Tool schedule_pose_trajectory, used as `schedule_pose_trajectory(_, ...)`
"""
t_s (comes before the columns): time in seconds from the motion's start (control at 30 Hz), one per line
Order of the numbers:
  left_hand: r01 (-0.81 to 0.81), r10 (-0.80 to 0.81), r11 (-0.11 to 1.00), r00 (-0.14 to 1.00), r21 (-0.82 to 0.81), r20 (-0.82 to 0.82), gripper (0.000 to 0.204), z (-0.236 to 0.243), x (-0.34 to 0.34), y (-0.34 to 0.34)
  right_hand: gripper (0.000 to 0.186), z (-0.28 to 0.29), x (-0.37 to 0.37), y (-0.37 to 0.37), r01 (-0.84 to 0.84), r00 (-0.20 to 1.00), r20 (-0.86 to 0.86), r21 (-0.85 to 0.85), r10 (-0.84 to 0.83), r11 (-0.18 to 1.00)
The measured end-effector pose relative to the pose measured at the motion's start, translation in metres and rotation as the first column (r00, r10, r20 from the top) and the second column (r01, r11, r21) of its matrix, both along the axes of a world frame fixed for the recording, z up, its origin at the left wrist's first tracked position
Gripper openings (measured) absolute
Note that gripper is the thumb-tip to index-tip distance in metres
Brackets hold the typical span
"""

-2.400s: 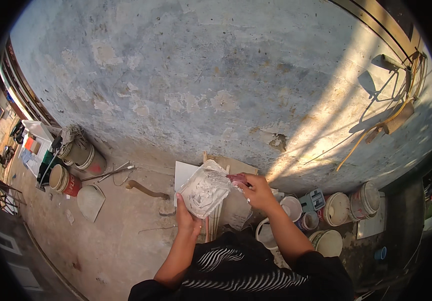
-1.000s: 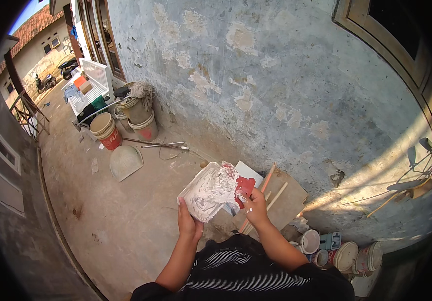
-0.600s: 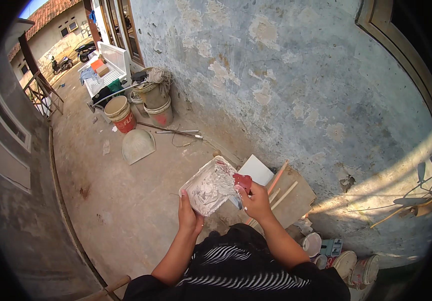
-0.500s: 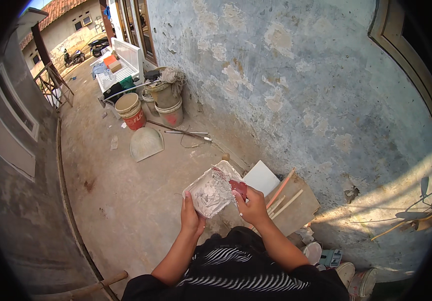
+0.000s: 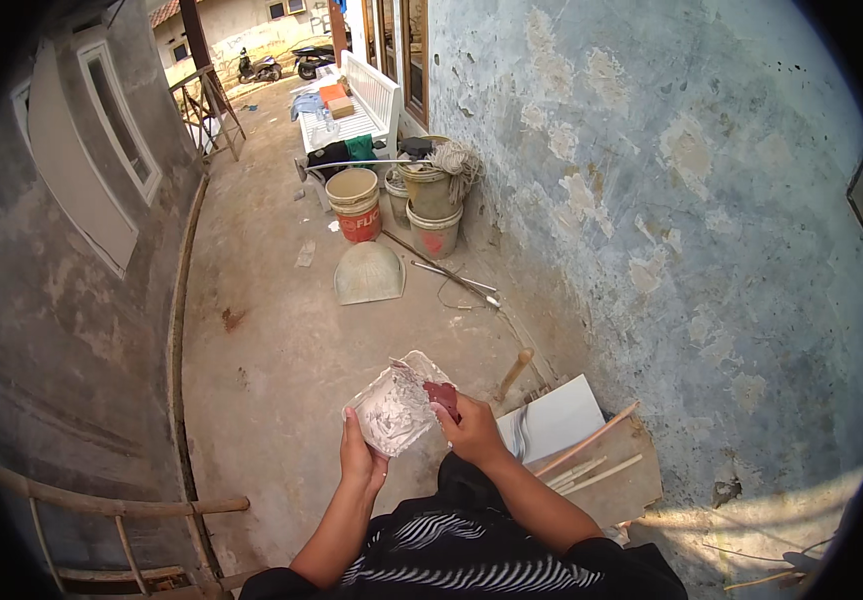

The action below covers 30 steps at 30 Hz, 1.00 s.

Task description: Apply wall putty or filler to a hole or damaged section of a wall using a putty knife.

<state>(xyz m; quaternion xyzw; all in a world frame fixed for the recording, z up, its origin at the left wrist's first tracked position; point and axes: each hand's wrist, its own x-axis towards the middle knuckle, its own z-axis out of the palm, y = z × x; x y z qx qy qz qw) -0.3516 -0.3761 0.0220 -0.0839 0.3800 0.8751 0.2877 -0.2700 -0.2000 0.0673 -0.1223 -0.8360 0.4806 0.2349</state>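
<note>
My left hand grips the near left corner of a shallow, whitish squarish tray, thumb along its side. Thick off-white putty is heaped inside. My right hand is closed round a dark red putty scraper at the tray's right side. The scraper's front edge is caked with putty and lies over the heap, so I cannot see all of it. Both hands are in front of my black and white striped shirt.
The patchy blue-grey wall runs along the right. Beside it lie a white panel and wooden sticks on a board. Ahead stand a red and white bucket, more buckets and a white bench. A wooden ladder is at lower left.
The view has swung right to left, so the wall and buckets sit further right and the wooden ladder shows more. Both hands still hold the tray and scraper.
</note>
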Motion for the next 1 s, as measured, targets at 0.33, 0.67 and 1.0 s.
schedule_pose_trajectory(0.33,-0.311,0.312,0.95,0.95,-0.028,0.021,0.066,0.003,-0.034,-0.049,0.015,-0.002,-0.093,-0.021,-0.284,0.959,-0.064,-0.285,0.277,0.916)
schedule_pose_trajectory(0.67,-0.347,0.347,0.937,0.938,-0.045,0.008,0.068,-0.011,-0.15,-0.023,0.01,-0.04,-0.219,0.031,-0.329,0.942,-0.103,-0.464,0.319,0.823)
schedule_pose_trajectory(1.0,-0.27,0.272,0.961,0.961,-0.05,0.04,0.064,0.011,-0.367,0.062,0.017,-0.003,-0.412,0.129,-0.22,0.97,0.074,-0.121,0.23,0.968)
